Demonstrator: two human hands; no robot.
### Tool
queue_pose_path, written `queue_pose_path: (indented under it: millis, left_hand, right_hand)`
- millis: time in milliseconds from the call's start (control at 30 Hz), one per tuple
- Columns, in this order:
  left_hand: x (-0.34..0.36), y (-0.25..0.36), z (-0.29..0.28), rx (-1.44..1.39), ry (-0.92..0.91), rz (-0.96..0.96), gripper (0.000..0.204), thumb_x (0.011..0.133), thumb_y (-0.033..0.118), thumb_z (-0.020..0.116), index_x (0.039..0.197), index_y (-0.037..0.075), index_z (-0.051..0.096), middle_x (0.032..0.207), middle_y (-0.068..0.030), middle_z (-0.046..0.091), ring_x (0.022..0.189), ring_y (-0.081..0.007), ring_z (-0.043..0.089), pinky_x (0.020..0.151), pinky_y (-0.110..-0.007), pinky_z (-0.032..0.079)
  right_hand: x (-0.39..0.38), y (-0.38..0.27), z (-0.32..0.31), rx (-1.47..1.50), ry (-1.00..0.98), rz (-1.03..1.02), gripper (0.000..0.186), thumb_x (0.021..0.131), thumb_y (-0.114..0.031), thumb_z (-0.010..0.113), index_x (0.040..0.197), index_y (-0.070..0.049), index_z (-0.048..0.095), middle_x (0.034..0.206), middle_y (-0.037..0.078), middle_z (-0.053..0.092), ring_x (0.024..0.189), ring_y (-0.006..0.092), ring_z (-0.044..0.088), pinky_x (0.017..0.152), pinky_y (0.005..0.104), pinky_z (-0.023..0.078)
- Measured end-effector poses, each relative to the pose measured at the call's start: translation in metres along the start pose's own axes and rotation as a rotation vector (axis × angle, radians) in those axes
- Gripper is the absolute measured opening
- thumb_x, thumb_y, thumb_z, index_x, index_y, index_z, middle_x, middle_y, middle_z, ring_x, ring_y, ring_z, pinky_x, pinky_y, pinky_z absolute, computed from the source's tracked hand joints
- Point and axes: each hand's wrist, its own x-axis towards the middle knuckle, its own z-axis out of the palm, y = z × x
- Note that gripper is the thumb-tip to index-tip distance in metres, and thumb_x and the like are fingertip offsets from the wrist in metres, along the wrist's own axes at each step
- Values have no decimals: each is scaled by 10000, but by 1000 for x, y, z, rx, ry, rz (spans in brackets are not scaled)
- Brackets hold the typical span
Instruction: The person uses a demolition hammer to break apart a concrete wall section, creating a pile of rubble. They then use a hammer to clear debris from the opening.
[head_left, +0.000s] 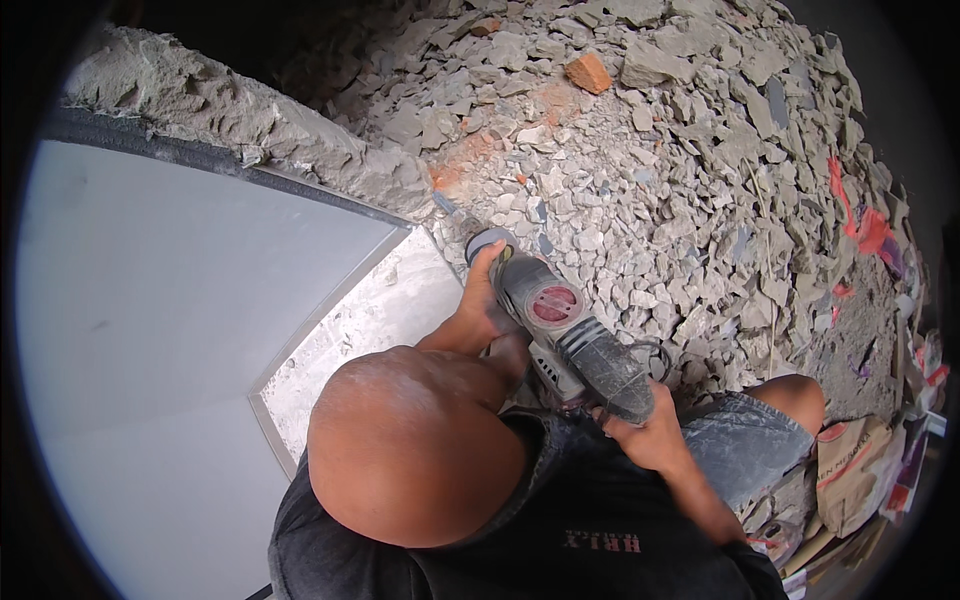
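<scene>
A dusty grey demolition hammer (pixel 605 365) with a red round label lies slantwise across my front. My left hand (pixel 478 300) is closed around its front end, just behind the collar. At the rear end, my right hand (pixel 652 430) grips the handle, the fingers partly hidden by the tool body. The chisel bit (pixel 447 204) points up and left, its tip by the broken end of a rough concrete wall edge (pixel 270 130); I cannot tell whether they touch. Much of my left arm is hidden by a bare, rounded body part close to the camera.
Broken concrete rubble (pixel 680 220) spreads ahead and right, with an orange brick piece (pixel 588 73) on it. A pale smooth panel (pixel 180 300) stands at left beside a dusty white ledge (pixel 370 310). Red plastic scraps (pixel 872 230) and a torn brown paper bag (pixel 850 470) lie at right.
</scene>
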Motion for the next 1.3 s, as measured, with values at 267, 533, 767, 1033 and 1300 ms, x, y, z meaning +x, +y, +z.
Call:
queue_pose_path:
  millis: [267, 533, 767, 1033, 1300]
  left_hand:
    - [-1, -4, -16, -40, -283, 46, 661, 908, 585, 552, 1195, -4, 644, 1190, -179, 676, 1121, -337, 639, 1051, -495, 468]
    - [-14, -11, -18, 101, -390, -29, 854, 839, 718, 575, 1274, -16, 576, 1309, -200, 594, 1313, -390, 539, 1149, -548, 386]
    - [-35, -8, -28, 144, -469, -36, 882, 800, 673, 618, 1324, -36, 586, 1392, -221, 579, 1280, -371, 567, 1139, -525, 395]
    - [-55, -15, -59, 82, -215, 6, 888, 705, 676, 677, 1253, -20, 605, 1233, -237, 635, 1142, -414, 621, 1044, -566, 465]
    - [-43, -13, -65, 12, -182, 173, 827, 689, 672, 736, 1234, 81, 542, 1132, -147, 614, 1049, -354, 622, 949, -538, 510]
  right_hand:
    - [-5, 7, -8, -176, -68, -82, 424, 694, -61, 807, 1085, 33, 670, 964, 136, 736, 866, 240, 707, 837, 354, 548]
    - [-26, -20, -41, -716, -139, -181, 693, 578, -225, 853, 1193, 28, 657, 1218, 239, 682, 1100, 414, 666, 1023, 475, 491]
    - [-30, -34, -24, -825, -241, -299, 694, 553, -242, 846, 1177, 3, 667, 1166, 192, 694, 1045, 369, 692, 970, 452, 535]
    - [-29, -19, 8, -735, -273, -407, 629, 587, -220, 837, 1147, 1, 655, 1063, 168, 681, 990, 355, 695, 914, 442, 554]
    - [-9, -18, 28, -720, -249, -467, 515, 625, -190, 793, 1076, 12, 649, 970, 153, 666, 905, 348, 688, 839, 438, 561]
